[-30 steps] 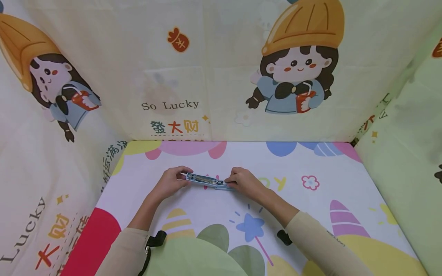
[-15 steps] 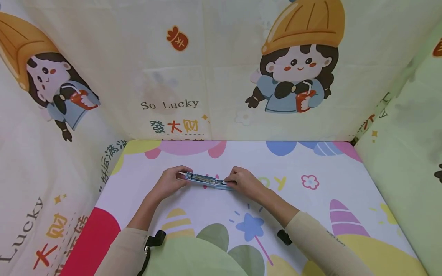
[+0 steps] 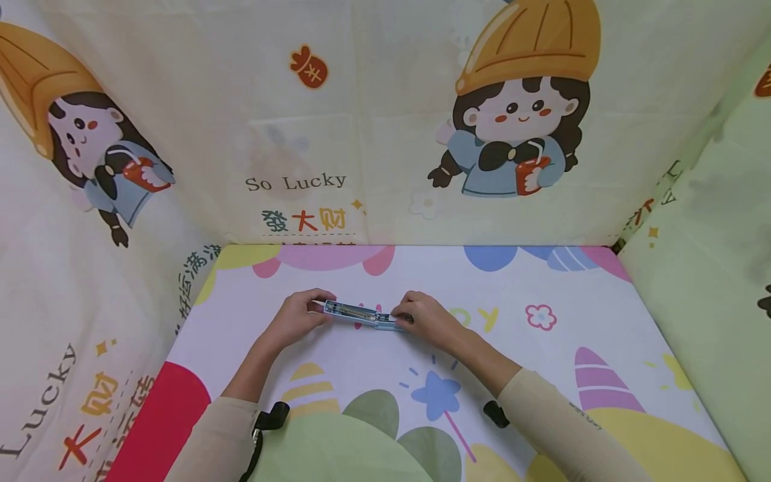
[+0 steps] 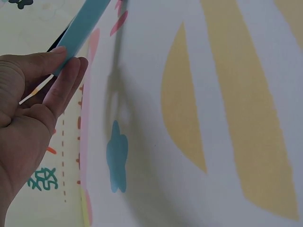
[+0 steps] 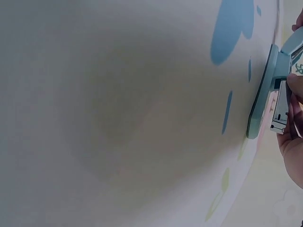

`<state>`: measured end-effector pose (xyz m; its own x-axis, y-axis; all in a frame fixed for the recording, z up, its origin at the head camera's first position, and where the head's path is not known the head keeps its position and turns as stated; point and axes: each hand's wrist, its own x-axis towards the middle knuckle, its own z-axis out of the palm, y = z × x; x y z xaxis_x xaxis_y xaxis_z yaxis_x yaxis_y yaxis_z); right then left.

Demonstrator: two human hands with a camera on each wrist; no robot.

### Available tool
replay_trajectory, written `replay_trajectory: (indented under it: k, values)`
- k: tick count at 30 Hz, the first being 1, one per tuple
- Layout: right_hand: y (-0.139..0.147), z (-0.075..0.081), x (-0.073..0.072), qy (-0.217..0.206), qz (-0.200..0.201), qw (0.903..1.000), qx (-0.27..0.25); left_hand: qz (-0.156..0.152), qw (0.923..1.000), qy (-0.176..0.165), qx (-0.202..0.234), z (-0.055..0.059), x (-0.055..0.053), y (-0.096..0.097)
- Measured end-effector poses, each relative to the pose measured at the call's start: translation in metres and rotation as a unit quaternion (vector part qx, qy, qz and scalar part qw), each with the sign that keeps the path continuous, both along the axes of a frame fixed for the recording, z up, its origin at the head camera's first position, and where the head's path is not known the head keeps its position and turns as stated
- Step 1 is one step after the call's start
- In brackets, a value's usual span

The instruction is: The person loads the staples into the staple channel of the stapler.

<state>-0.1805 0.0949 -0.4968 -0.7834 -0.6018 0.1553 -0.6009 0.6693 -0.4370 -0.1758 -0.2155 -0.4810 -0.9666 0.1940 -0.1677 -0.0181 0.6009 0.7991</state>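
Observation:
A light-blue stapler (image 3: 355, 313) is spread wide open between the two hands, its inner metal parts facing up in the head view. My left hand (image 3: 298, 316) pinches the far end of its top cover, thumb against fingers, as the left wrist view shows on the blue cover (image 4: 83, 33). At the hinge side, my right hand (image 3: 426, 317) grips the metal staple magazine (image 5: 282, 106) between thumb and fingers. The blue base (image 5: 262, 97) lies low beside that magazine in the right wrist view. The right fingers hide part of the magazine.
A table with a printed cartoon cover (image 3: 518, 355) lies beneath both hands. Printed cloth walls (image 3: 391, 134) rise at the back and on both sides. Black wrist-camera mounts (image 3: 274, 416) hang by both sleeves.
Both hands and the stapler stay in nearly the same place. The right fingers shift very slightly on the magazine.

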Motion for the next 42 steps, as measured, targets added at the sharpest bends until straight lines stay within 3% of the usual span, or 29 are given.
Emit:
replay_trajectory:
  k: [22,27,35,42]
  values:
    - [0.001,-0.001,0.000,-0.015,-0.003,0.9998,-0.016,-0.001,1.0000,-0.006,-0.007,0.005,0.001,0.001]
    - [0.005,-0.001,-0.001,-0.013,0.027,0.9993,-0.024,-0.005,1.0000,0.002,-0.003,0.004,0.001,0.001]
    - [0.010,-0.004,-0.004,0.028,0.095,0.9950,-0.013,-0.005,0.9999,0.003,0.012,0.005,0.001,0.000]
    - [0.014,-0.002,-0.005,0.028,0.095,0.9950,0.014,0.000,0.9998,-0.002,0.018,0.006,0.001,0.002]
